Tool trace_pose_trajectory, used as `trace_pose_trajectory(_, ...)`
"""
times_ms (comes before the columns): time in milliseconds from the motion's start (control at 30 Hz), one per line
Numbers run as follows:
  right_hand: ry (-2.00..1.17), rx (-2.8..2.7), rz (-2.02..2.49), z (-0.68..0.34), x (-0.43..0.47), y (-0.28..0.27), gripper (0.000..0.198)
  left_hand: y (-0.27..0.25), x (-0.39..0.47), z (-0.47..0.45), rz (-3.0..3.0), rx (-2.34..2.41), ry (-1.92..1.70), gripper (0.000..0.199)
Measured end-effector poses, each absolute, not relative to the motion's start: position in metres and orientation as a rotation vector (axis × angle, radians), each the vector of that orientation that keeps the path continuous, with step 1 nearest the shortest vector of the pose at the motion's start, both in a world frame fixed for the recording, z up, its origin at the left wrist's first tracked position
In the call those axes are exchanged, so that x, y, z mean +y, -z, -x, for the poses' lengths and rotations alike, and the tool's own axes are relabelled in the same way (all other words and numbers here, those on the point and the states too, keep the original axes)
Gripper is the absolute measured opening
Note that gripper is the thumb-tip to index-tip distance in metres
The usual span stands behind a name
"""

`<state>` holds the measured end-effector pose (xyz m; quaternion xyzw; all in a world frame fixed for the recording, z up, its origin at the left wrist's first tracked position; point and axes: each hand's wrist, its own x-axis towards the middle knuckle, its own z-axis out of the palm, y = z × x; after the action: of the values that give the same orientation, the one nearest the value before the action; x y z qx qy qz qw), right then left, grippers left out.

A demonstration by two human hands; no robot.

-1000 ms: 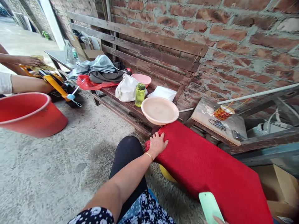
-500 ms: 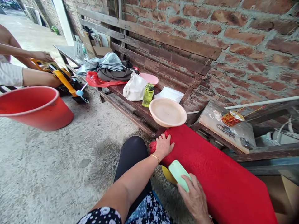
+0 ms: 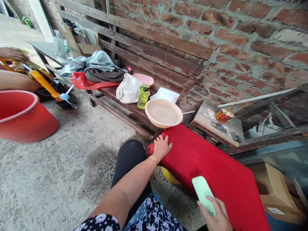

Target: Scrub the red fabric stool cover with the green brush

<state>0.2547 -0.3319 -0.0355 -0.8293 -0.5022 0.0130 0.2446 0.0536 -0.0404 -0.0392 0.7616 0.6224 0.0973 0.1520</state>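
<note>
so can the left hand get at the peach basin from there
Probably yes: the left hand rests on the red cloth close to the peach basin, and nothing appears to stand between them.

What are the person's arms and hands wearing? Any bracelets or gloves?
No gloves! The left hand has a thin gold-coloured bangle at its wrist, and that arm's short sleeve is dark with white flowers. The right hand is bare; I can't make out its sleeve.

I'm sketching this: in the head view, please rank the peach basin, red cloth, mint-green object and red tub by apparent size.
1. Red cloth
2. Red tub, though cut off by the left edge
3. Peach basin
4. Mint-green object, partly hidden by the right hand
</note>
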Motion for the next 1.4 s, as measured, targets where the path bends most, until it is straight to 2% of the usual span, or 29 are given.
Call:
trace_pose_trajectory(67,-0.047,-1.473,2.203,-0.229,-0.301,0.035,0.045,0.041,-0.040,-0.053,-2.207,1.791,-0.284,0.059)
trace_pose_trajectory(233,-0.062,-1.573,2.119,-0.214,-0.284,0.047,0.042,0.043,-0.039,-0.054,-2.256,1.811,-0.282,0.058)
trace_pose_trajectory(467,-0.186,-0.942,2.442,-0.286,-0.375,0.050,0.067,0.043,-0.040,-0.054,-2.269,1.813,-0.265,0.059)
trace_pose_trajectory(600,-0.143,-0.745,2.495,-0.292,-0.382,0.040,0.072,0.043,-0.041,-0.054,-2.260,1.819,-0.248,0.059)
trace_pose_trajectory(700,-0.112,-0.877,2.367,-0.265,-0.355,0.040,0.071,0.044,-0.040,-0.054,-2.278,1.824,-0.243,0.060)
trace_pose_trajectory(833,-0.063,-1.238,2.177,-0.223,-0.312,0.047,0.059,0.046,-0.039,-0.052,-2.312,1.822,-0.249,0.059)
trace_pose_trajectory(933,-0.063,-1.314,2.180,-0.217,-0.305,0.052,0.054,0.047,-0.038,-0.052,-2.330,1.813,-0.252,0.059)
trace_pose_trajectory(1267,-0.226,-0.467,2.426,-0.307,-0.393,0.040,0.076,0.049,-0.037,-0.055,-2.312,1.821,-0.266,0.060)
trace_pose_trajectory(1400,-0.223,-0.488,2.332,-0.290,-0.380,0.042,0.075,0.049,-0.038,-0.054,-2.324,1.822,-0.269,0.060)
